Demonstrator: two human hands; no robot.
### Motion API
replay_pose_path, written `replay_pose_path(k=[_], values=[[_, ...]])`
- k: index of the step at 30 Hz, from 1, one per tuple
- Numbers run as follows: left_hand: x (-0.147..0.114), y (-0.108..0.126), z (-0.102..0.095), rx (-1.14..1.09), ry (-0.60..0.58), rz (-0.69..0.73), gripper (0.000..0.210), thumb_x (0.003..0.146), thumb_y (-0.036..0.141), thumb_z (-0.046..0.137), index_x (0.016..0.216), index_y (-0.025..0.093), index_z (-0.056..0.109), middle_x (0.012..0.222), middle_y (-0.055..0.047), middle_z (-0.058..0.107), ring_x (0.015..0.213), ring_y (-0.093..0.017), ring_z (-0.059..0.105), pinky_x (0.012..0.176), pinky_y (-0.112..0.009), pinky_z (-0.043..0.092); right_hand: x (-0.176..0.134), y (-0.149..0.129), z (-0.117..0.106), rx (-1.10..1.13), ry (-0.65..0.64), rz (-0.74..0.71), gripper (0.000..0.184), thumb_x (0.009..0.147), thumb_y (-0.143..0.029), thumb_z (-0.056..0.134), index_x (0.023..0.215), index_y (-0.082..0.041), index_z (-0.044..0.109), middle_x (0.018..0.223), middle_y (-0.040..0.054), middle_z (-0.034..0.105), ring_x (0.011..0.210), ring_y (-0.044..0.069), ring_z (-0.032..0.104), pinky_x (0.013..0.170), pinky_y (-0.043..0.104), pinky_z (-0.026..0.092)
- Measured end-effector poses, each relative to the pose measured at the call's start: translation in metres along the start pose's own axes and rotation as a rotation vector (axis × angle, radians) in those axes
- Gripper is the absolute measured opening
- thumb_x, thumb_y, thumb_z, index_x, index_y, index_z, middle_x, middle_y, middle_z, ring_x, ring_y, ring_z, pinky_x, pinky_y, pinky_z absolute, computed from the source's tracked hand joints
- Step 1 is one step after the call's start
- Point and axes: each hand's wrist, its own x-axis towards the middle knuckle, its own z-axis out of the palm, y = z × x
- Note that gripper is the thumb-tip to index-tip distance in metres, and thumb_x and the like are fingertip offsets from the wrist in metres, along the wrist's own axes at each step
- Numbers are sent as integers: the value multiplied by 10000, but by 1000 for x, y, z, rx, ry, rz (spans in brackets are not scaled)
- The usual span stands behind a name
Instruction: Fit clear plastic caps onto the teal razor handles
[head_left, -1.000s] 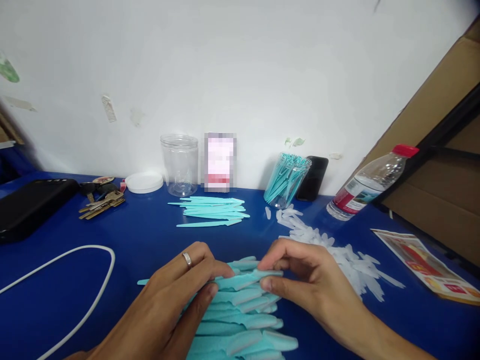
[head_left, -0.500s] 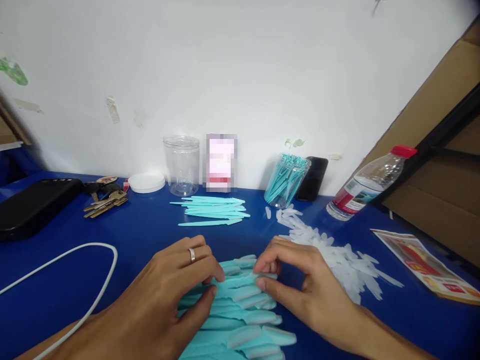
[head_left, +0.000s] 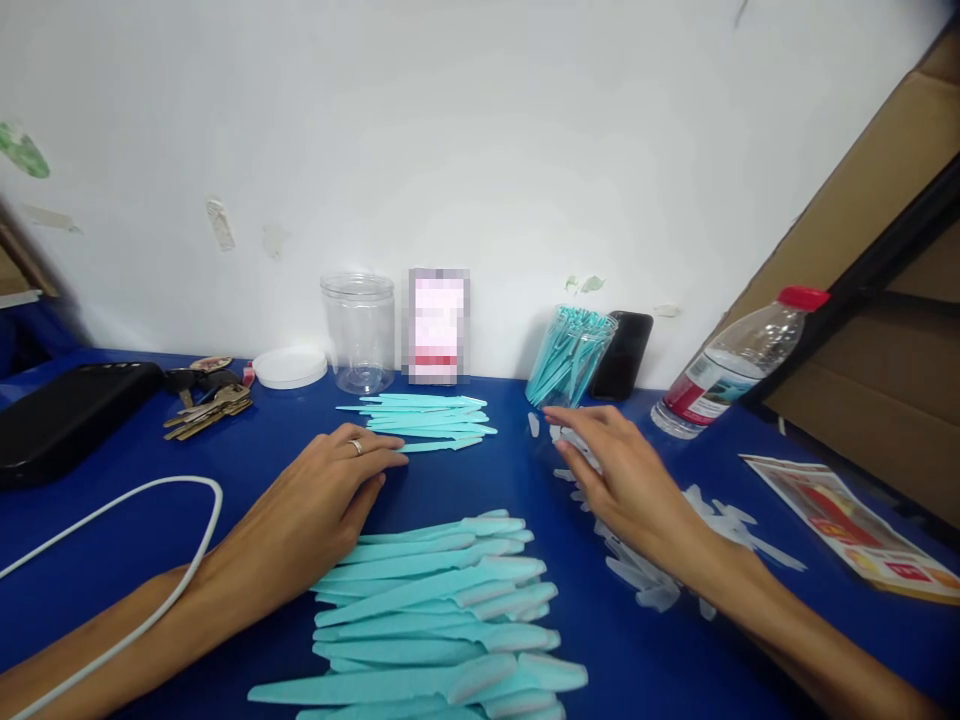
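Turquoise sticks (head_left: 435, 580), milky-white pieces (head_left: 645, 575), deep-blue tabletop (head_left: 480, 480), white lid (head_left: 290, 367), black phone (head_left: 624, 355), red bottle cap (head_left: 804, 298).

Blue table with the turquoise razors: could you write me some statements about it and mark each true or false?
1. The left hand wears a ring. True.
2. The white lid is on the clear jar. False: the lid lies on the table, left of the jar.
3. The right hand is over translucent plastic covers. True.
4. The plastic bottle has a blue cap. False: its cap is red.
5. Keys lie left of the lid. True.
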Motion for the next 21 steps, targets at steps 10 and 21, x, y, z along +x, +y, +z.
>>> replay_pose_path(k=[10,21], values=[[2,0,-3,32,23,-62,231,980,326,523,961,250,741,899,-58,706,868,-268,592,745,-375,447,-3,-15,-6,204,-187,51,404,1081,-325,463,1471,-258,544,1070,72,820,1226,316,678,1078,551,488],[-1,7,-3,-71,27,-107,155,979,295,494,893,239,611,857,-24,648,771,-233,575,680,-342,422,-8,-19,4,-87,-154,-104,103,967,-259,720,970,-174,777,957,107,748,961,327,627,879,506,480]])
